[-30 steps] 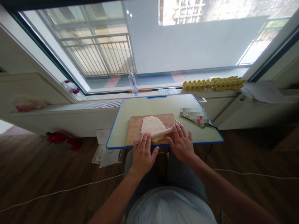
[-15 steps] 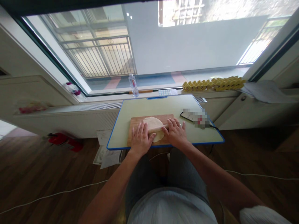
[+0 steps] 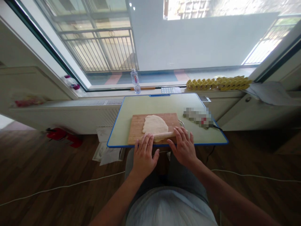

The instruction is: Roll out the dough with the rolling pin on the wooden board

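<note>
A flat, rounded sheet of dough [image 3: 155, 124] lies on a wooden cutting board [image 3: 136, 125]. Across its near edge rests a pale rolling pin [image 3: 164, 135], close to the front of the board. The fingers of my left hand [image 3: 145, 155] press on the pin's left end, thumb held apart to the right. On its right end are the fingers of my right hand [image 3: 184, 146], with the thumb spread to the left. Both palms hang beyond the table's front edge. My fingers cover the pin's two ends.
The small blue-edged table [image 3: 117, 125] carries a blurred-out phone-like object [image 3: 198, 116] with a cable at right. A bottle [image 3: 135, 81] and yellow egg trays [image 3: 218, 83] stand on the windowsill. Left on the floor lies a red fire extinguisher [image 3: 63, 136]; a white cable [image 3: 77, 183] crosses the floor.
Both hands have drawn the rolling pin towards my body, from the dough's middle to its near edge. More of the dough and board now shows. The view has shifted slightly.
</note>
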The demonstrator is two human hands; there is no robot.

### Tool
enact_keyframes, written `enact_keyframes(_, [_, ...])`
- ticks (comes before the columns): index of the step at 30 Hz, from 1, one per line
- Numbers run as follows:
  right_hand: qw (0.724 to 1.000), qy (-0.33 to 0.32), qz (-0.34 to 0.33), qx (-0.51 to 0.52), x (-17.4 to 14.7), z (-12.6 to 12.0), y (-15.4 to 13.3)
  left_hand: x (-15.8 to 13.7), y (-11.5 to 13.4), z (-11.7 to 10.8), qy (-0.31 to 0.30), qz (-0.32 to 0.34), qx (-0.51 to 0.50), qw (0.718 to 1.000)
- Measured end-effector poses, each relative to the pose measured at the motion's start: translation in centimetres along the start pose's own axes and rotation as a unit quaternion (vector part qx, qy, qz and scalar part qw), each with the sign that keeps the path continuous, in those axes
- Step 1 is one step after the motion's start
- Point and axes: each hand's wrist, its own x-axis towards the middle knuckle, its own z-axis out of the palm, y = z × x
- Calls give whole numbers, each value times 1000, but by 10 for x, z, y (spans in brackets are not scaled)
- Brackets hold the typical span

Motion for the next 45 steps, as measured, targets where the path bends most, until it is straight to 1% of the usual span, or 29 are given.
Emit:
enact_keyframes(5, [1000, 17, -17, -5, -12, 2, 2, -9, -5, 10, 42, 15, -20, 999])
enact_keyframes(7, [1000, 13, -14, -10, -15, 3, 2, -11, -4, 11, 43, 10, -22, 999])
enact_keyframes(10, [1000, -3, -4, -22, -10, 3, -1, -5, 0, 8, 24, -20, -18, 999])
enact_keyframes(14, [998, -47, 18, -37, 12, 3, -3, 19, 2, 2, -14, -50, -7, 999])
enact_keyframes(18, [995, -85, 37, -42, 42, 7, -4, 48, -5, 5, -43, -60, 11, 997])
enact_keyframes(21, [994, -90, 44, -44, 62, 14, -5, 68, -13, 12, -68, -72, 26, 995])
enact_keyframes(25, [993, -95, 64, -39, 84, 24, -6, 98, -23, 17, -119, -87, 30, 989])
enact_keyframes(28, [992, -94, 73, -37, 96, 30, -8, 117, -30, 17, -149, -92, 32, 984])
enact_keyframes(30, [992, -95, 72, -34, 98, 31, -8, 123, -33, 18, -154, -93, 34, 983])
enact_keyframes(32, [993, -95, 63, -30, 94, 30, -8, 122, -33, 20, -144, -89, 38, 985])
enact_keyframes(34, [994, -95, 46, -27, 84, 26, -7, 113, -30, 20, -128, -85, 40, 987])
enact_keyframes(37, [995, -93, 18, -26, 60, 18, -6, 89, -21, 17, -102, -80, 39, 991])
enact_keyframes(41, [997, -71, -14, -32, 25, 6, -7, 54, -8, 8, -67, -59, 42, 995])
enact_keyframes(45, [998, -55, -18, -27, 2, 2, -10, 35, 0, 2, -52, -47, 47, 996])
